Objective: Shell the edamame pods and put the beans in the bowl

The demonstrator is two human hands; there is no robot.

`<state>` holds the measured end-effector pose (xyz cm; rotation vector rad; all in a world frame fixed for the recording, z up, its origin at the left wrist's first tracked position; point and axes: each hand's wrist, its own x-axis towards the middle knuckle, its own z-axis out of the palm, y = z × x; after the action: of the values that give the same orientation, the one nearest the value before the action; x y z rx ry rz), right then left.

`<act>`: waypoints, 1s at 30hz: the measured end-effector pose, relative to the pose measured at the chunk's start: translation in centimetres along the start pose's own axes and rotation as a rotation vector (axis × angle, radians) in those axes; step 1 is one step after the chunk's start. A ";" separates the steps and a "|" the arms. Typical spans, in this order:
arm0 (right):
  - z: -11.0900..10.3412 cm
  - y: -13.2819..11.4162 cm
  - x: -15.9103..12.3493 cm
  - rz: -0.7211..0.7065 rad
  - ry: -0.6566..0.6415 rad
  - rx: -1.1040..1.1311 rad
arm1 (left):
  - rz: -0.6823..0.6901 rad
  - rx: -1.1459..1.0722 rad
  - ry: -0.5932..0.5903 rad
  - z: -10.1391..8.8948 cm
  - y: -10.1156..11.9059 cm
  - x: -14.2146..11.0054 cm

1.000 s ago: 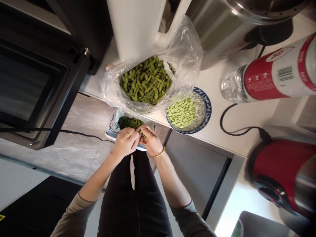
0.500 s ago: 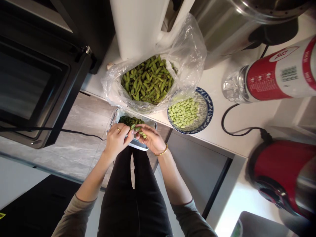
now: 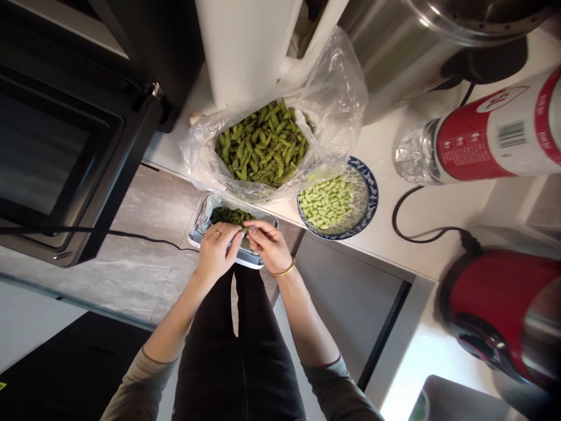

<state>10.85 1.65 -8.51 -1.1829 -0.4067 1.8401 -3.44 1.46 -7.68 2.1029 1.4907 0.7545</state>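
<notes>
We see the left hand and the right hand meeting over the bin, with the fingers of both closed narrowly on a green pod. Only a sliver of it shows between the fingertips, so we cannot tell whether it is split yet. Nor can we tell whether the curled fingers of the right hand hide any loose beans.

On the surface, just beyond the bin, the clear plastic bag lies open with a big heap of whole pods. To its right, partly under its edge, sits the blue-rimmed plate, where pale shelled beans cover the left part and leave patterned glaze bare on the right. Dark green scraps, probably spent husks, lie in the lined bin.

We judge the shelling to be well begun but far from finished: a fair pile is done, the pod in the fingers is under way, and the larger share seems left in the bag.
</notes>
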 end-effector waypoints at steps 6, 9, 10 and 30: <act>0.6 0.9 0.3 0.002 0.203 0.011 | 0.203 0.269 0.015 0.4 0.1 0.1; 0.8 1.0 0.1 -0.012 0.207 -0.069 | 0.219 0.330 0.039 0.5 0.3 0.0; 0.8 0.9 0.0 -0.015 0.204 -0.093 | 0.214 0.340 0.040 0.5 0.4 0.0; 1.1 0.3 -1.0 -0.127 0.073 -0.294 | -0.013 0.184 0.126 1.2 0.7 0.5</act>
<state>9.88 0.93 -7.59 -1.3828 -0.7128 1.6604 -2.02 1.61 -8.06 2.2121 1.6970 0.7849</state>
